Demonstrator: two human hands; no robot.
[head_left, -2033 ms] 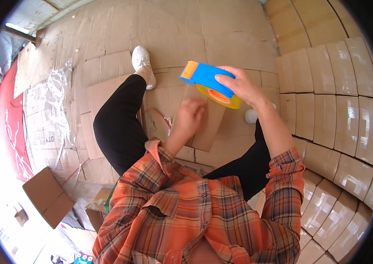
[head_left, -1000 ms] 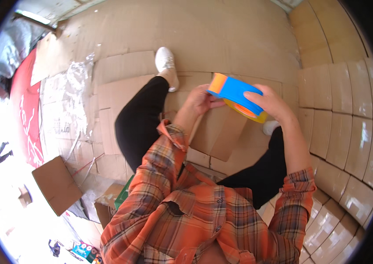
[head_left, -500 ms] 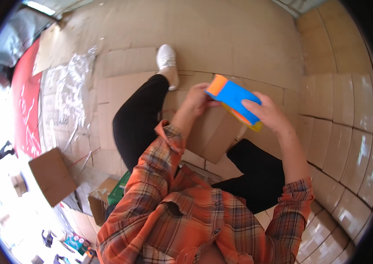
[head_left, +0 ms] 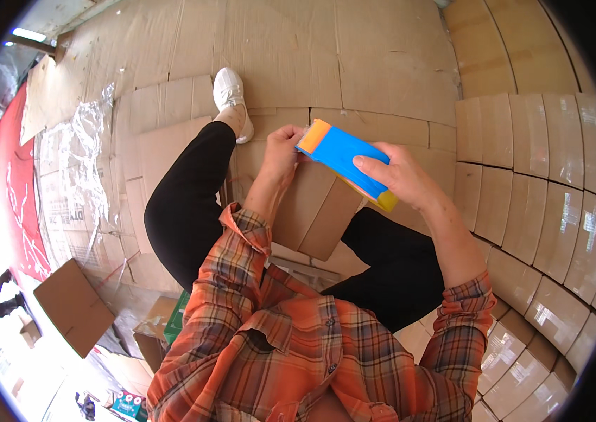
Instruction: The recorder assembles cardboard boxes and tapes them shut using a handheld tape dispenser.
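Observation:
My right hand (head_left: 396, 174) is wrapped round a blue tape dispenser (head_left: 349, 156) with an orange end, its thumb lying on the broad blue side. Yellow and orange edges of what looks like the tape roll show along its underside. My left hand (head_left: 285, 149) is closed in a pinch right at the orange end, where a toothed edge shows. What lies between those fingers is too small to make out. Below the dispenser, between my legs, sits a closed cardboard box (head_left: 305, 221).
Stacked cardboard boxes (head_left: 523, 190) form a wall on the right. Flattened cardboard (head_left: 270, 49) covers the floor, with clear plastic film (head_left: 87, 155) on the left. A brown cardboard box (head_left: 73, 306), a green item (head_left: 177, 316) and a red sheet (head_left: 20, 190) are at the left.
The view has shifted, so the scene sits further left in it. Both hands stay at the dispenser, which has turned slightly; the left hand's fingers are now more tightly bunched at its orange end.

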